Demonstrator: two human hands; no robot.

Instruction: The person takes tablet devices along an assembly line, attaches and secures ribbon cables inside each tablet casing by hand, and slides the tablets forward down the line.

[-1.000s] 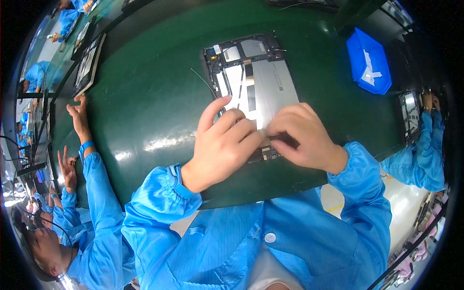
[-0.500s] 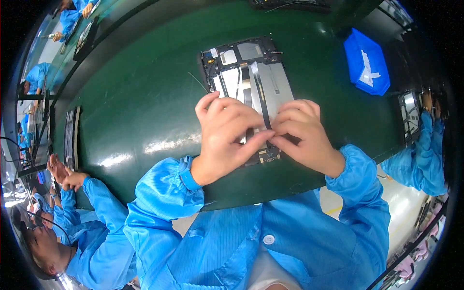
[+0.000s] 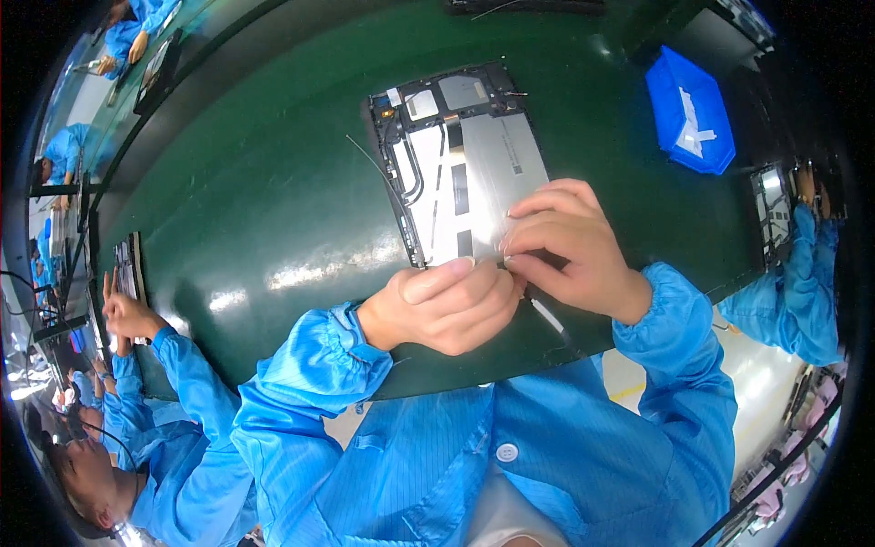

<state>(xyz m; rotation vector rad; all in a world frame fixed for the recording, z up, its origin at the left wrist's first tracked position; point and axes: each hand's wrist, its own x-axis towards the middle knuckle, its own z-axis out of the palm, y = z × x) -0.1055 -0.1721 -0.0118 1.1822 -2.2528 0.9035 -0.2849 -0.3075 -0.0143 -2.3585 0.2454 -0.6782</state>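
An opened tablet (image 3: 524, 150), its silver inner plates and black frame showing, lies on the green table. My left hand (image 3: 456, 305) is curled closed at the tablet's near edge, covering that part. A black flat ribbon cable (image 3: 549, 317) with a pale section comes out from under its fingers and hangs toward the table's near edge. My right hand (image 3: 574, 251) rests over the tablet's near right corner, thumb and forefinger pinched together beside the left fingertips. What lies in that pinch is hidden. A thin wire (image 3: 365, 153) sticks out at the tablet's left side.
A blue bin (image 3: 665, 96) with white slips (image 3: 693, 137) stands at the right. Another device (image 3: 529, 5) sits at the far edge. On the left, a co-worker's hands (image 3: 128, 314) are near a dark flat device (image 3: 129, 264). Another person's sleeve (image 3: 784, 314) shows at the right.
The ribbon cable has swung from lying up over the tablet to hanging off its near edge. My left hand has moved nearer and curled; the tablet's middle is now uncovered.
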